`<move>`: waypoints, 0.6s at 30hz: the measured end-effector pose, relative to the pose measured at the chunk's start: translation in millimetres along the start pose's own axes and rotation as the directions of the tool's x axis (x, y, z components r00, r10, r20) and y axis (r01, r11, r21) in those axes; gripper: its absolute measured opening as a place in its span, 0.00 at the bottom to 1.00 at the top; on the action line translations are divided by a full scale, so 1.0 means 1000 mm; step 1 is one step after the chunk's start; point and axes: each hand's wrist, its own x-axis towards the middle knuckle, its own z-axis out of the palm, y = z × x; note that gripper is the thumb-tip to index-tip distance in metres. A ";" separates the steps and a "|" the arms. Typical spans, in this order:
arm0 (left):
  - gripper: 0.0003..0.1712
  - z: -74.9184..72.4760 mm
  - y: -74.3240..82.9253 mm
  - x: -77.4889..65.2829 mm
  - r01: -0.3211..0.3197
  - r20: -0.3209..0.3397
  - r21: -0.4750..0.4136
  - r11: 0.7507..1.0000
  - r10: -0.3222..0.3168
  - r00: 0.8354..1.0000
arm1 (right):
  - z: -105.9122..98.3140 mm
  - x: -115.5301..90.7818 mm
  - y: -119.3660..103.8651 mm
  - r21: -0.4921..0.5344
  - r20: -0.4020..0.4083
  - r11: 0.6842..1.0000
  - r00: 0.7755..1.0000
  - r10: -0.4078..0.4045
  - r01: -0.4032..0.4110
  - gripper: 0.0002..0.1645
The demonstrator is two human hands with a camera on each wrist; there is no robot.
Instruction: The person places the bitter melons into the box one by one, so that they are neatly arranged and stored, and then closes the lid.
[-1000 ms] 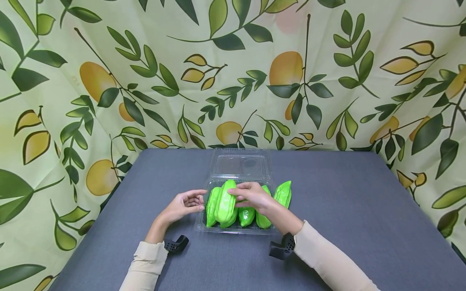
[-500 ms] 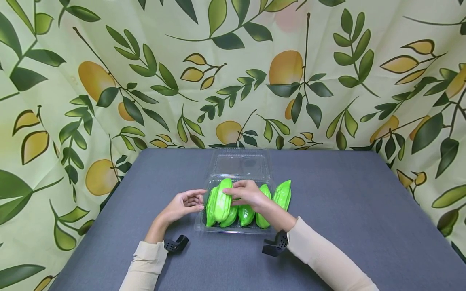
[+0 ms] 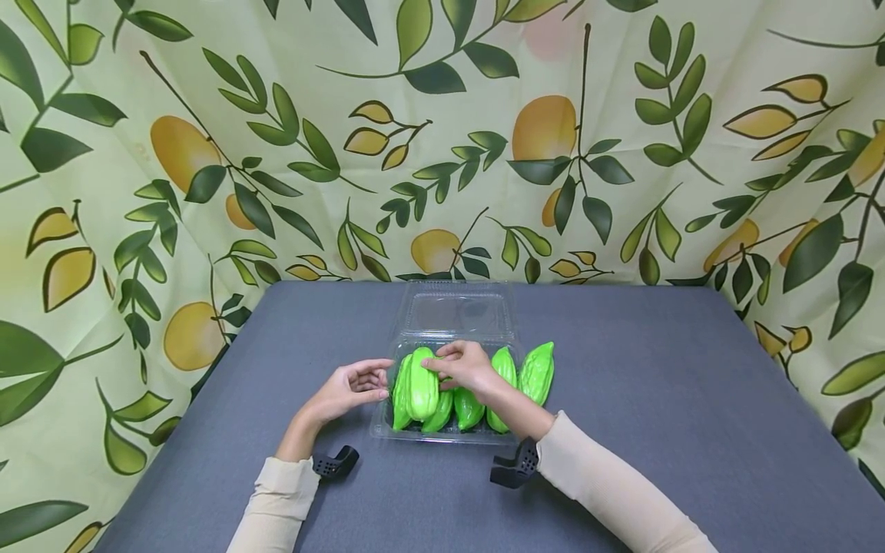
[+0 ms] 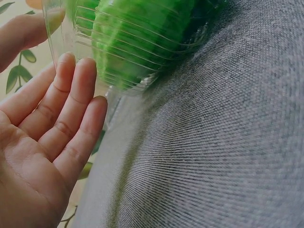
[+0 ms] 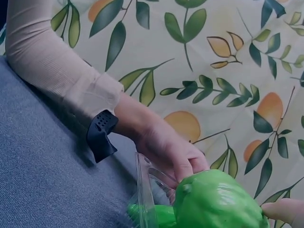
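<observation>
My right hand (image 3: pixel 466 367) holds a bright green, bumpy bitter melon (image 3: pixel 423 393) between thumb and fingers, over the left part of a clear plastic clamshell box (image 3: pixel 449 439). In the right wrist view this bitter melon (image 5: pixel 218 202) fills the lower middle, one of my fingertips (image 5: pixel 280 211) at its side. Several more bitter melons lie in the box, one at its left wall (image 3: pixel 401 403), partly covered by the held one. My left hand (image 3: pixel 354 385) stays at the box's left side. In the left wrist view its fingertips (image 4: pixel 85 71) are right at the clear wall, loosely extended.
The box's clear lid (image 3: pixel 456 311) lies folded back behind it. One bitter melon (image 3: pixel 537 374) lies at the box's right side. A grey cloth covers the table (image 3: pixel 643 399), and a leaf-patterned curtain (image 3: pixel 442 153) hangs behind. Each wrist wears a black band (image 3: pixel 336 463).
My right hand has moved a little left with its bitter melon, which now stands more upright in the head view and covers more of the leftmost one. My left hand has stayed put.
</observation>
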 end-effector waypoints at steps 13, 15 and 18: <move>0.32 -0.001 -0.003 0.001 -0.001 0.002 0.001 1.000 0.001 1.000 | 0.000 -0.005 0.001 0.077 -0.011 0.997 1.000 0.002 -0.001 0.18; 0.32 -0.001 -0.003 0.001 -0.005 0.003 0.006 1.000 0.005 1.000 | -0.001 -0.006 0.002 0.091 -0.004 0.996 1.000 0.003 -0.002 0.17; 0.32 -0.002 -0.004 0.001 -0.005 0.002 0.008 1.000 0.005 1.000 | -0.003 -0.008 0.005 0.102 0.008 0.995 1.000 0.002 -0.003 0.17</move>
